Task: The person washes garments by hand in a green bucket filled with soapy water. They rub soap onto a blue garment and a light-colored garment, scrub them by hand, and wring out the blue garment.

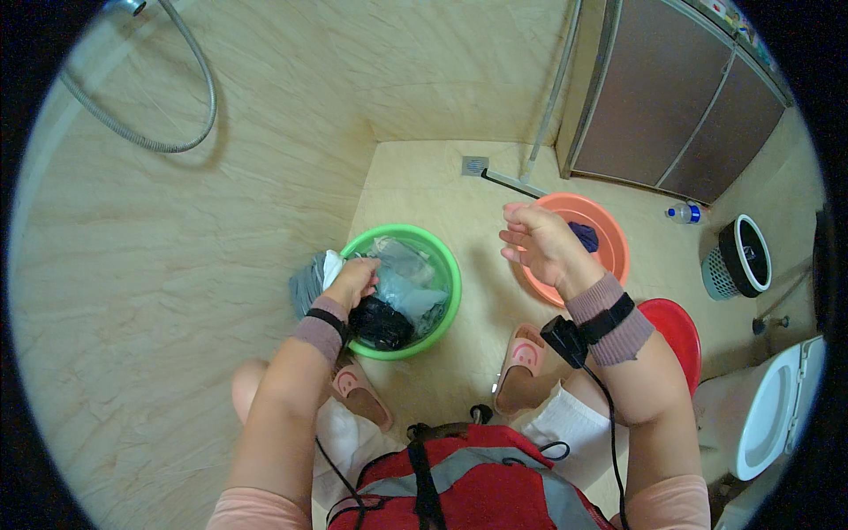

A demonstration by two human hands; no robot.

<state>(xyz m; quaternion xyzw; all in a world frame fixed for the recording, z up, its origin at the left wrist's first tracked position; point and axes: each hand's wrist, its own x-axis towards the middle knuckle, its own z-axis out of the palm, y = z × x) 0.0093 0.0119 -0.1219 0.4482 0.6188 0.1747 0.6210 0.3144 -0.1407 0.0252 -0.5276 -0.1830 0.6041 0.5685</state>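
Note:
A round green plastic basin (453, 281) stands on the floor before me, with water and wet-looking items in it. Among these are a black bundle (380, 323) and pale, translucent, bluish-grey items (403, 291). Grey cloth (306, 288) with a white part hangs over the basin's left rim. My left hand (356, 281) is over that side of the basin, fingers curled; their grip is hidden. My right hand (538, 248) is raised in front of the orange basin (617, 232), fingers loosely apart and holding nothing. A dark blue cloth (584, 236) lies in the orange basin.
A floor squeegee (513, 183) leans by the drain (475, 165). To the right are a plastic bottle (686, 213), a waste bin (721, 273), a red plastic basin or stool (676, 338) and a toilet (768, 417). A shower hose (209, 99) hangs at upper left.

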